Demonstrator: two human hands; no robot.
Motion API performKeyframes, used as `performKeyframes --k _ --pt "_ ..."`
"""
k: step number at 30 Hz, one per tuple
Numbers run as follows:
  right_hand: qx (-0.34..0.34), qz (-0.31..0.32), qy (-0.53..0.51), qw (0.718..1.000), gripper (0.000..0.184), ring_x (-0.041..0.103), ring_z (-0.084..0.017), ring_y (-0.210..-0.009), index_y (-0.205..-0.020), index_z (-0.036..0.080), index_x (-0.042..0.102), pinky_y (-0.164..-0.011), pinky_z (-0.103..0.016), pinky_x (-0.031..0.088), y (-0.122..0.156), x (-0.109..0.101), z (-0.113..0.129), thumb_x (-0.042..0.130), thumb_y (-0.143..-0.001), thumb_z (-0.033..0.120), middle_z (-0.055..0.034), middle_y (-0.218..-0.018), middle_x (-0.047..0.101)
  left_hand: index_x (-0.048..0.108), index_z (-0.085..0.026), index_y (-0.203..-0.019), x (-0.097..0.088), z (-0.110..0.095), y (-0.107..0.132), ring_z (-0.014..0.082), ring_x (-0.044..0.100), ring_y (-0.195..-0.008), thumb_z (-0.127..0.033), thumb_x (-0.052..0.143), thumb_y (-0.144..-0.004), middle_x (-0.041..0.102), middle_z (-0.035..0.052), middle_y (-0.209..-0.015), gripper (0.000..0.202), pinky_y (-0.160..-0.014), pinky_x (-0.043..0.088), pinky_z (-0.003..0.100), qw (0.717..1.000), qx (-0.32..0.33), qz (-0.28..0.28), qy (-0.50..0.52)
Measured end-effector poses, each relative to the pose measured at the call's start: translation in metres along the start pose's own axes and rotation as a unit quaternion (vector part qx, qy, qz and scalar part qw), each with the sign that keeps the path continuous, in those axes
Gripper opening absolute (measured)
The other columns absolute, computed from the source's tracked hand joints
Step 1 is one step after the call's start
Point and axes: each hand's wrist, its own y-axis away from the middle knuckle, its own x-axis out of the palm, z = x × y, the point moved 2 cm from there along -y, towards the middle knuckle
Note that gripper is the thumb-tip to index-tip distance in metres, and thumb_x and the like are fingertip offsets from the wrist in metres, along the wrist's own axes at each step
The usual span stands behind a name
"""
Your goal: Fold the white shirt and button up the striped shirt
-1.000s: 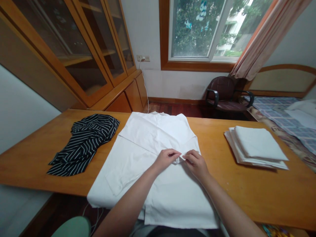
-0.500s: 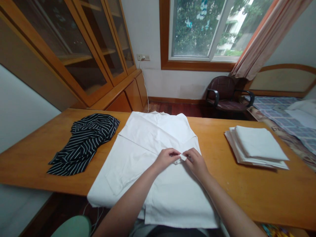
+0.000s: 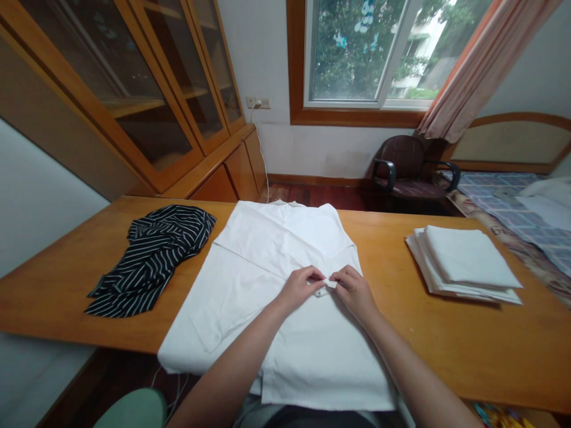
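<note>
A white long-sleeved shirt [image 3: 276, 238] lies spread on the table, its sleeves folded across the body and its lower edge hanging toward me. One cuff [image 3: 214, 336] rests flat at the lower left with a small button on it. Over the right part of the shirt, my left hand [image 3: 302, 288] pinches one side of the other sleeve's cuff. My right hand [image 3: 354, 291] pinches that cuff's opposite side, close to the left fingertips. A small raised flap of white cloth [image 3: 330, 283] shows between the fingers; the fingertips partly hide it.
A black striped garment [image 3: 156, 258] lies crumpled on the table's left. To the right is a stack of folded white cloth [image 3: 468, 258]. The wooden table [image 3: 446, 351] reaches to both sides; a green stool [image 3: 131, 410] stands below its front left edge. An armchair [image 3: 408, 166] is beyond the table.
Both hands stay over the same cuff. The white flap between the fingers has tipped flatter, and the right fingers have shifted slightly. The shirt lies as before.
</note>
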Motion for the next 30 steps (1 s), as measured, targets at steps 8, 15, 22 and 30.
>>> performKeyframes --k 8,15,22,30 --pt "-0.005 -0.012 -0.005 1.0 0.025 0.058 -0.017 -0.075 -0.088 0.022 0.068 -0.068 -0.028 0.046 0.0012 -0.0013 0.0021 0.054 -0.077 0.003 -0.0016 -0.079 0.058 0.073 -0.02 -0.092 0.002 0.0009 0.0002 0.0153 0.068 -0.081 -0.027 0.07 -0.082 0.075 0.0014 -0.088 0.012 -0.077 0.053 0.025 0.999 0.02 -0.013 -0.031" --pt "-0.006 0.005 -0.027 1.0 0.024 0.059 -0.018 -0.077 -0.086 0.022 0.066 -0.069 -0.028 0.047 -0.0015 -0.0024 0.0043 0.056 -0.077 0.003 -0.0017 -0.08 0.061 0.074 -0.019 -0.089 0.0001 0.0006 0.0012 0.0162 0.069 -0.081 -0.028 0.07 -0.083 0.075 0.0027 -0.086 0.012 -0.076 0.053 0.025 0.999 0.026 -0.022 -0.027" --pt "0.008 0.029 -0.036 0.999 0.023 0.06 -0.018 -0.079 -0.09 0.023 0.067 -0.072 -0.029 0.048 -0.0012 -0.0018 -0.0006 0.056 -0.081 0.005 -0.0022 -0.084 0.062 0.074 -0.018 -0.089 -0.0007 0.001 0.0009 0.0161 0.069 -0.081 -0.025 0.071 -0.082 0.075 0.0027 -0.086 0.01 -0.076 0.052 0.025 0.999 0.014 -0.032 -0.012" --pt "0.012 0.037 -0.038 0.999 0.02 0.059 -0.018 -0.077 -0.089 0.022 0.065 -0.07 -0.029 0.046 -0.0015 -0.003 0.0036 0.057 -0.08 0.006 -0.0018 -0.081 0.059 0.074 -0.018 -0.088 -0.0006 0.0019 0.0 0.0166 0.068 -0.082 -0.025 0.071 -0.082 0.075 0.0033 -0.086 0.01 -0.076 0.051 0.025 1.0 0.017 -0.023 0.003"
